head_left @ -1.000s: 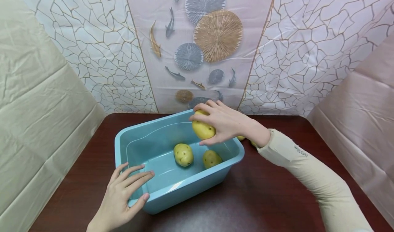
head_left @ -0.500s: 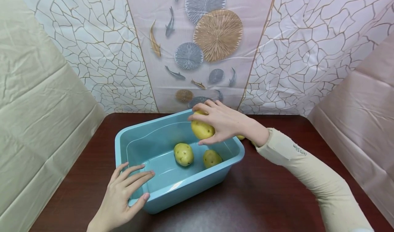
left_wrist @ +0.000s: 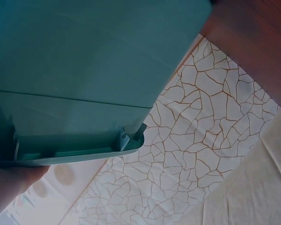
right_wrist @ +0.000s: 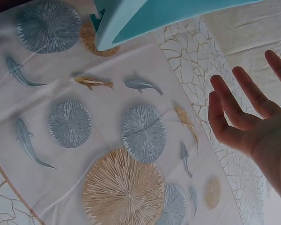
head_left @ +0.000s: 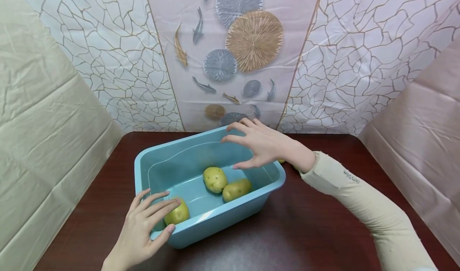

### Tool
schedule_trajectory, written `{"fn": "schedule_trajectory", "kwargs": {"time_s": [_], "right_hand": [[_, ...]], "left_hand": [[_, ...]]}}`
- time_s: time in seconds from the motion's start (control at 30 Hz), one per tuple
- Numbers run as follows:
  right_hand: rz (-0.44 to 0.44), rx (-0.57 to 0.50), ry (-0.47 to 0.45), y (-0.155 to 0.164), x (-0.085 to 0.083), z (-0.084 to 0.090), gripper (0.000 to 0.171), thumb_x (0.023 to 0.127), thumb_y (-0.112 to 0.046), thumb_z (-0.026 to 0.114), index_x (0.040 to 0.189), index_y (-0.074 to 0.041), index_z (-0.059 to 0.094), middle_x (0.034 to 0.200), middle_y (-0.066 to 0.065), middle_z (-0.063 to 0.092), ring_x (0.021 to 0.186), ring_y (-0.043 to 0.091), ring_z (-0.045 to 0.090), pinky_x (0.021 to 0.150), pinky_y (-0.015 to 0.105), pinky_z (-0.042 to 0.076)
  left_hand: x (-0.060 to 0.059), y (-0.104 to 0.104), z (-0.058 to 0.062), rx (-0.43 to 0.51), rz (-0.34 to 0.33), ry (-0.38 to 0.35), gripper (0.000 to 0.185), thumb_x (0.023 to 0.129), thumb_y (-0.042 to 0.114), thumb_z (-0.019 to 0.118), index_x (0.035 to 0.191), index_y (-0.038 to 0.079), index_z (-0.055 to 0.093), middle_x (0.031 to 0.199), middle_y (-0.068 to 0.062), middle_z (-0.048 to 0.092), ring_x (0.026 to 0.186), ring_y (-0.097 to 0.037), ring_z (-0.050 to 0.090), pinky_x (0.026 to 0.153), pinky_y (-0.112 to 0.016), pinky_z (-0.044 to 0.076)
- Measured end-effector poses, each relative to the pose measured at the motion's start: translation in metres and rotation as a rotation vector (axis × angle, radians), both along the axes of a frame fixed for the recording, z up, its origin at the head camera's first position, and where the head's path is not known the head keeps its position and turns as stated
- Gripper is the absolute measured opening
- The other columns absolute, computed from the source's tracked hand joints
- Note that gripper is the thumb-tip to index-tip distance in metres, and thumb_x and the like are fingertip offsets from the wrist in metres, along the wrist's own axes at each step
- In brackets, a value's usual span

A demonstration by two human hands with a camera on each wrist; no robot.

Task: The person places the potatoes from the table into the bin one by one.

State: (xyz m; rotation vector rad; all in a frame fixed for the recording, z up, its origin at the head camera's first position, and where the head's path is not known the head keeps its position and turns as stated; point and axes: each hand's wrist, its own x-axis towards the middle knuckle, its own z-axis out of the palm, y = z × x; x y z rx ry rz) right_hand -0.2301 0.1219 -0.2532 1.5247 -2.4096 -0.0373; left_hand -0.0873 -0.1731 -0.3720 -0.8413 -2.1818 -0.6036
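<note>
A light blue plastic basin (head_left: 215, 219) stands at an angle on the table with three yellow potatoes inside. One potato (head_left: 177, 213) lies at the left end, partly behind the fingers of my left hand (head_left: 141, 223). That hand rests at the basin's near left corner, fingers extended over the rim; in the left wrist view, part of the hand (left_wrist: 14, 183) touches the rim. A second potato (head_left: 215, 179) lies mid-basin, beside a third potato (head_left: 237, 190) by the near wall. Over the basin's right end hovers my right hand (head_left: 264, 145), fingers spread and holding nothing.
Behind the right wrist, a bit of another yellow potato (head_left: 281, 161) shows on the table past the basin's right end. The dark red-brown table (head_left: 305, 223) is bounded by a patterned cloth backdrop (head_left: 215, 95) and pale cloth at both sides.
My right hand has let go of the potato it held, staying nearly in place. A potato now lies at the basin's left end, and the one at the right sits farther left. The left hand is still.
</note>
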Motion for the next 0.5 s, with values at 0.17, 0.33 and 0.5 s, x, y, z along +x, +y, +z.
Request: {"fn": "schedule_trajectory", "kwargs": {"time_s": [0.17,0.33,0.5], "right_hand": [[0.007,-0.006,0.017,0.001,0.0006,-0.0007,0.058,0.074,-0.06,0.055,0.121,-0.026,0.05,0.125,0.004,0.044,0.107,0.023,0.042,0.082,0.04,0.036],[0.006,-0.006,0.027,0.002,0.0021,-0.0002,0.058,0.074,-0.06,0.055,0.121,-0.026,0.049,0.126,0.005,0.044,0.106,0.022,0.041,0.081,0.04,0.036],[-0.003,-0.011,0.019,0.0037,0.0033,-0.0004,0.058,0.074,-0.06,0.055,0.121,-0.027,0.049,0.127,0.004,0.044,0.108,0.022,0.041,0.082,0.04,0.035]], "left_hand": [[-0.0005,0.0003,0.0005,-0.002,-0.007,0.017,0.037,0.089,0.041,0.044,0.11,0.018,0.064,0.1,0.003,0.067,0.104,-0.019,0.053,0.102,-0.039,0.02],[-0.0006,0.0002,0.0002,-0.001,-0.008,0.017,0.037,0.089,0.041,0.044,0.11,0.018,0.064,0.099,0.004,0.067,0.105,-0.019,0.053,0.102,-0.039,0.02],[-0.0005,0.0001,0.0001,-0.001,-0.005,0.012,0.037,0.089,0.041,0.044,0.111,0.018,0.064,0.099,0.004,0.067,0.105,-0.02,0.053,0.102,-0.039,0.02]]}}
